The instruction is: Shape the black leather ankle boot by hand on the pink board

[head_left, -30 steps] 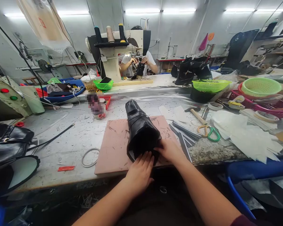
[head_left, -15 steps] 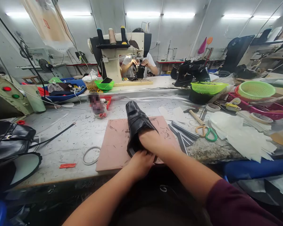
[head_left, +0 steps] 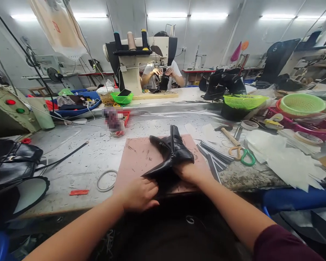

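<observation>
A black leather boot upper (head_left: pixel 176 145) with straps and a zip stands tilted over a pinkish board (head_left: pixel 133 154) on the bench. My left hand (head_left: pixel 141 194) is closed at its near left edge, fingers curled on the leather and thumb pointing right. My right hand (head_left: pixel 188 172) grips the upper's right side from below; the leather hides its fingertips. Right of the board lie dark strips with white edges (head_left: pixel 216 156).
A hammer (head_left: pixel 228 137), green-and-orange-handled scissors (head_left: pixel 247 157) and white paper pieces (head_left: pixel 277 156) lie right. A tape ring (head_left: pixel 107 180), red strip (head_left: pixel 79 192) and another black upper (head_left: pixel 15 161) are left. Across the bench, a person works at a sewing machine (head_left: pixel 136 69).
The boot upper has turned, its side with the zip now showing, and its top has shifted right. My left hand moved left, away from my right hand, which came partly out of the upper.
</observation>
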{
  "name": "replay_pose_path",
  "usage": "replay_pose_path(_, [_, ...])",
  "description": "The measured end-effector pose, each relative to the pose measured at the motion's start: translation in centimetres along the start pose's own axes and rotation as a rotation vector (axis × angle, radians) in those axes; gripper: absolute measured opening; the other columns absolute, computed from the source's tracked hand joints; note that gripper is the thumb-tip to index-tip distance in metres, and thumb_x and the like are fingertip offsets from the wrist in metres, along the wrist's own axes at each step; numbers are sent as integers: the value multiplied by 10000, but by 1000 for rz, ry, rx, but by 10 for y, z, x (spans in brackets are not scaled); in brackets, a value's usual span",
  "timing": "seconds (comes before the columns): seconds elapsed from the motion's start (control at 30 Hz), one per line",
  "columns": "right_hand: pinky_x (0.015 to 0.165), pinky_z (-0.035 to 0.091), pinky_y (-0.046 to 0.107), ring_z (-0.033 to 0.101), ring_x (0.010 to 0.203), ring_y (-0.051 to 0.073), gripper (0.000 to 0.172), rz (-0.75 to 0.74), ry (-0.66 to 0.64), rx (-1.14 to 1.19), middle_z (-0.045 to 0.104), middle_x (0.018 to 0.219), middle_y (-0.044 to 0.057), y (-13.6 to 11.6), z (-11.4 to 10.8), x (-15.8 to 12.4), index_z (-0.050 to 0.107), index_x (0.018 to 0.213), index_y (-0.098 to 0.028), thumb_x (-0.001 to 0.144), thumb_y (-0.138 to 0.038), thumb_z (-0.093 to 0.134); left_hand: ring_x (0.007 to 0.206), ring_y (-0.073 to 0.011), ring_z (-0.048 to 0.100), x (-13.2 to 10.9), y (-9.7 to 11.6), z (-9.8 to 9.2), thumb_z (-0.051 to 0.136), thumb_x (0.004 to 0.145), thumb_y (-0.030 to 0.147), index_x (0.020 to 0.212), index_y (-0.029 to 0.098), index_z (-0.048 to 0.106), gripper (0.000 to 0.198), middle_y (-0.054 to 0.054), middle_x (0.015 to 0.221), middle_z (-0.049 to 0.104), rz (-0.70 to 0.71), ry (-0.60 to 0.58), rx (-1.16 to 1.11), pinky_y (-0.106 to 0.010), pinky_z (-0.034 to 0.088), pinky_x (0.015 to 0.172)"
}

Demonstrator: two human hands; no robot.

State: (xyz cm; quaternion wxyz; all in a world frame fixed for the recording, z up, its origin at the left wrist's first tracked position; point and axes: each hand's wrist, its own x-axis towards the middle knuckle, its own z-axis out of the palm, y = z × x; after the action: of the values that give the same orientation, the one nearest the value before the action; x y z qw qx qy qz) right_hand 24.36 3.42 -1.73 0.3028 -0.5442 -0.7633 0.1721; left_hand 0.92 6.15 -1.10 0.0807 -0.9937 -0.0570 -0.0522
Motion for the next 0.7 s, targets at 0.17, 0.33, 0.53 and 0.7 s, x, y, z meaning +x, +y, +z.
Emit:
replay_pose_path(0.17, [1022, 345, 483, 457, 1191, 278, 395, -224, -149, -123, 546, 1248, 136, 15, 24, -27, 594, 1120, -146, 746, -86, 481, 963, -325, 546, 31, 21, 7, 485, 728, 664, 1284, 14, 418, 858, -215, 1261, 488, -304, -151, 105, -403, 475, 766])
replay_pose_path(0.33, [981, 415, 416, 506, 1138, 247, 390, -314, -41, -155, 595, 1178, 125, 7, 29, -46, 629, 1046, -143, 706, -49, 462, 1026, -312, 513, 37, 35, 23, 516, 804, 500, 1303, 38, 402, 689, -222, 1287, 460, -376, -151, 138, -411, 435, 819])
replay_pose_path(0.53, [950, 426, 447, 549, 1061, 280, 377, -144, -42, -168, 635, 1059, 178, 6, 15, -23, 638, 971, -74, 632, -36, 479, 1120, -293, 491, 33, 40, 34, 378, 895, 380, 1187, 26, 522, 480, -194, 1204, 546, -367, 22, 120, -401, 410, 908])
replay_pose_path(0.7, [913, 466, 351, 558, 1074, 242, 322, -165, -223, -152, 604, 1166, 133, 10, -2, -14, 669, 954, -140, 658, -81, 556, 959, -263, 587, 32, 29, 28, 487, 847, 415, 1020, 82, 617, 397, -146, 1029, 640, -390, 188, -52, -378, 488, 828])
